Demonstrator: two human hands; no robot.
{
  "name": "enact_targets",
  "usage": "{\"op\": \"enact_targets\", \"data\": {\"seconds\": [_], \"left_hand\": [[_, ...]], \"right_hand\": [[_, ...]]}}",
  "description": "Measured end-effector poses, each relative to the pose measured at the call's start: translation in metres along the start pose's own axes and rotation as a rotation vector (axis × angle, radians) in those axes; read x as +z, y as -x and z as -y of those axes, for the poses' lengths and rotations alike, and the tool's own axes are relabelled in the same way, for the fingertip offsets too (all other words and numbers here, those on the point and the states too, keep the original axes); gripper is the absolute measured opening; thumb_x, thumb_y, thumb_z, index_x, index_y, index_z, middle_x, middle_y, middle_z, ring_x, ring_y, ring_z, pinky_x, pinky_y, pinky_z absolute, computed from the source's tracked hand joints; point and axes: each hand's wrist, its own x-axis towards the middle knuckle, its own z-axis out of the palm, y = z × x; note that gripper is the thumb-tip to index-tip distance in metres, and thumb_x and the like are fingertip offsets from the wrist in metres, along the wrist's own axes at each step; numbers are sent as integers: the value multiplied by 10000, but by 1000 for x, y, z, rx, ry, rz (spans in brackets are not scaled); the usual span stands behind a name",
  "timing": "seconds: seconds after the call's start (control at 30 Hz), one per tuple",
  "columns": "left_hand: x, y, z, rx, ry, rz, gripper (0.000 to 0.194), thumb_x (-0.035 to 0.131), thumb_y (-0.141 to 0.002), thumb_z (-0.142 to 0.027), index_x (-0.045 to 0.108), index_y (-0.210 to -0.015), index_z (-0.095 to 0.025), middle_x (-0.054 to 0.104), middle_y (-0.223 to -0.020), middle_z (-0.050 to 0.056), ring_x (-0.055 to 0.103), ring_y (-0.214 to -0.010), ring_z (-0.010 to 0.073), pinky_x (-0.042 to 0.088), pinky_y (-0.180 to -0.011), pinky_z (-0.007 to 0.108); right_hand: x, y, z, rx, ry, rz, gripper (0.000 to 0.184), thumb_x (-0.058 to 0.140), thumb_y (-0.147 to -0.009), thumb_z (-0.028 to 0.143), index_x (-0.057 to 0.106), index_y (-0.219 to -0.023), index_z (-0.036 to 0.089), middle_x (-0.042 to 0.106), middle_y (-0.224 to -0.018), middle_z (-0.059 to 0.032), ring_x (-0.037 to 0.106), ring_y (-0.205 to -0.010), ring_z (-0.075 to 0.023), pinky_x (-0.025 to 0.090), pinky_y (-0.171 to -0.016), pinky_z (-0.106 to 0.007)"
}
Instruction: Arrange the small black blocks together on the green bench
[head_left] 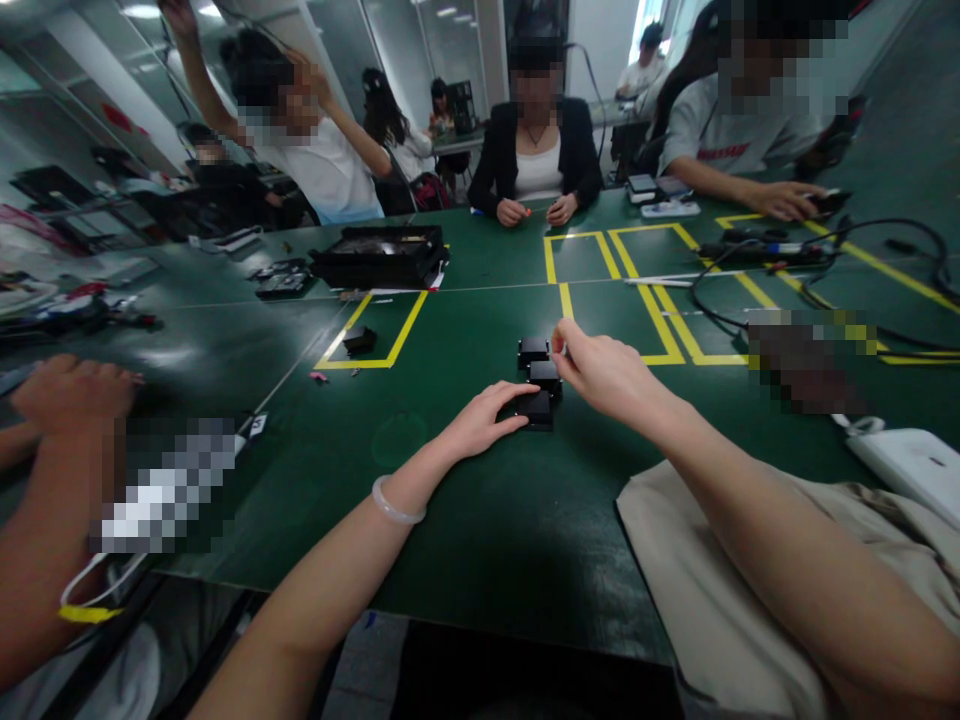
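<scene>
Three small black box-like pieces sit close together in a short row on the green table in front of me. My left hand (484, 418) reaches in from the left, its thumb and index finger spanning the nearest black block (535, 408) at its near and far sides. Beyond that lies the middle black block (545, 374), and behind it the far black block (533, 349). My right hand (596, 362) is beside the row on the right, fingertips pinched together by the far and middle blocks. Whatever is in that pinch is too small or hidden to name.
Yellow tape marks rectangles on the green table (450, 520). A black tray (379, 255) stands at back left, near another small black piece (360, 340). Cables (750, 250) and a white device (911, 465) are at right. Other people sit around; a neighbour's arm (71, 430) rests at left.
</scene>
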Motion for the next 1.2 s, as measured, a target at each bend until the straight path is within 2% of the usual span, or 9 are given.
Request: {"op": "enact_targets", "data": {"seconds": [0.1, 0.27, 0.47, 0.67, 0.87, 1.03, 1.2], "left_hand": [[0, 0, 0, -5, 1, 3, 440, 529, -914, -301, 451, -1347, -277, 544, -1210, 64, 511, -1102, 229, 411, -943, 356], [0, 0, -1, -12, -3, 3, 442, 529, -914, -309, 447, -1348, -279, 544, -1203, 62, 514, -1095, 229, 412, -936, 352], [-1, 0, -1, -10, -4, 9, 444, 531, -912, -304, 450, -1347, -275, 540, -1222, 68, 511, -1099, 232, 405, -951, 364], [0, 0, -1, -6, -5, 0, 439, 532, -911, -300, 457, -1343, -276, 551, -1200, 62, 517, -1087, 228, 405, -953, 364], [0, 0, -1, -6, -5, 1, 441, 536, -909, -294, 458, -1342, -276, 544, -1215, 62, 511, -1100, 227, 405, -950, 352], [0, 0, -1, -16, -7, 8, 443, 533, -911, -307, 450, -1345, -277, 547, -1206, 64, 516, -1094, 228, 415, -936, 352], [0, 0, -1, -10, -7, 2, 444, 534, -910, -307, 452, -1345, -276, 543, -1220, 66, 514, -1104, 232, 406, -952, 362]], "right_hand": [[-1, 1, 0, 0, -45, -5, 208, 366, -920, 315, 448, -1085, 220, 668, -801, -40, 596, -669, -199, 235, -504, -271], [1, 0, 1, 29, 38, -22, 246, 337, -943, 404, 495, -968, 218, 668, -793, -59, 606, -677, -215, 206, -497, -280], [-1, 1, 0, -6, -56, 10, 213, 361, -924, 313, 456, -1090, 219, 678, -834, -40, 598, -685, -202, 245, -510, -276], [0, 1, 2, 30, 17, -18, 242, 349, -938, 394, 496, -1004, 214, 676, -817, -61, 607, -695, -218, 236, -518, -281], [-1, 2, 0, -3, -59, -3, 211, 372, -917, 318, 459, -1083, 222, 673, -810, -37, 600, -678, -204, 243, -511, -274], [0, 1, 1, 22, 16, -17, 245, 350, -937, 404, 498, -992, 217, 669, -812, -61, 610, -705, -219, 261, -530, -275], [-3, 2, 1, -15, -27, 9, 220, 345, -932, 327, 459, -1081, 210, 672, -821, -59, 599, -683, -203, 266, -525, -273]]}}
